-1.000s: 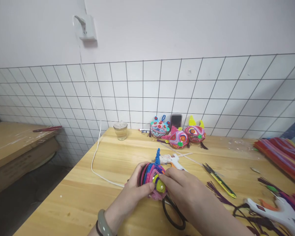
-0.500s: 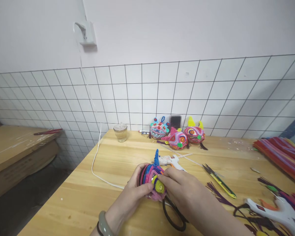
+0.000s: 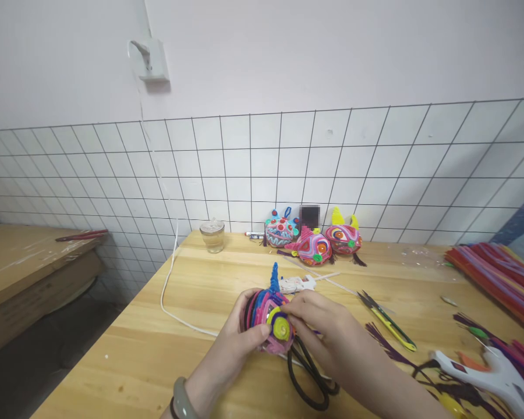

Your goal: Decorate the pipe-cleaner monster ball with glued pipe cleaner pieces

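My left hand (image 3: 243, 331) is wrapped round the side of a round pipe-cleaner ornament (image 3: 262, 308), its thumb on the front. Coils of pink, blue and dark pipe cleaner cover the ball, and a blue horn stands up on top. A yellow spiral sits on its front, ringed in purple. Above that, a yellow pipe cleaner (image 3: 272, 315) curves toward the right; my right hand (image 3: 321, 323) pinches it at the ornament's edge, its fingertips partly hiding the end. A black cord (image 3: 303, 396) loops just below the hands.
Three similar ornaments (image 3: 280, 233) stand by the tiled wall, near a lidded glass cup (image 3: 212, 235). One white glue gun (image 3: 297, 283) lies behind the hands, another glue gun (image 3: 484, 372) at the right. Scissors (image 3: 386, 320) and bundled pipe cleaners (image 3: 498, 279) lie rightward. A white cable (image 3: 174, 311) runs along the left.
My right fingertips have shifted slightly along the ornament's front edge and drawn closer together. More of the black cord's loops shows below. The left hand keeps its hold.
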{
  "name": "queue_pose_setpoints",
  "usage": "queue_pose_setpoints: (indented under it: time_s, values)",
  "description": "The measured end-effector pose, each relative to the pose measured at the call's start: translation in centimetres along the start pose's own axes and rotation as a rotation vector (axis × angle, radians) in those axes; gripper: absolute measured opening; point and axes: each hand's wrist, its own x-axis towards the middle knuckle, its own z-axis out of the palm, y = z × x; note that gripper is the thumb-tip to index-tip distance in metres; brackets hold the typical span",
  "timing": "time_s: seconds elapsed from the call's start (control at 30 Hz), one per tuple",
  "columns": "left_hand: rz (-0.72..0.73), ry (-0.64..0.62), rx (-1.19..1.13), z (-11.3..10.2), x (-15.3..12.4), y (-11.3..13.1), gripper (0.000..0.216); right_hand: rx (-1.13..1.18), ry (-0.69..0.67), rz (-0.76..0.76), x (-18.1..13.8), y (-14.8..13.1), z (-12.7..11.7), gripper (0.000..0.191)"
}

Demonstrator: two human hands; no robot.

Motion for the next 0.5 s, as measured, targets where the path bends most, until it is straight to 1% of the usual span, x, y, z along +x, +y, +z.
queue_pose_setpoints:
  time_s: [0.2, 0.3, 0.4, 0.5]
  values:
    - [-0.012, -0.03, -0.035, 0.0, -0.07, 0.05, 0.048, -0.18, 0.025, -0.116, -0.14, 0.08, 0.14, 0.025]
    - [-0.026, -0.058, -0.087, -0.03, 0.03, 0.17, 0.045, -0.254, 0.028, -0.16, -0.34, 0.29, 0.38, 0.025]
    - [-0.046, -0.064, -0.143, -0.04, 0.1, 0.28, 0.039, -0.282, 0.013, -0.175, -0.39, 0.26, 0.69, 0.023]
    - [-0.064, -0.031, -0.152, 0.08, 0.08, 0.29, 0.036, -0.308, 0.015, -0.171, -0.26, -0.02, 1.0, 0.019]
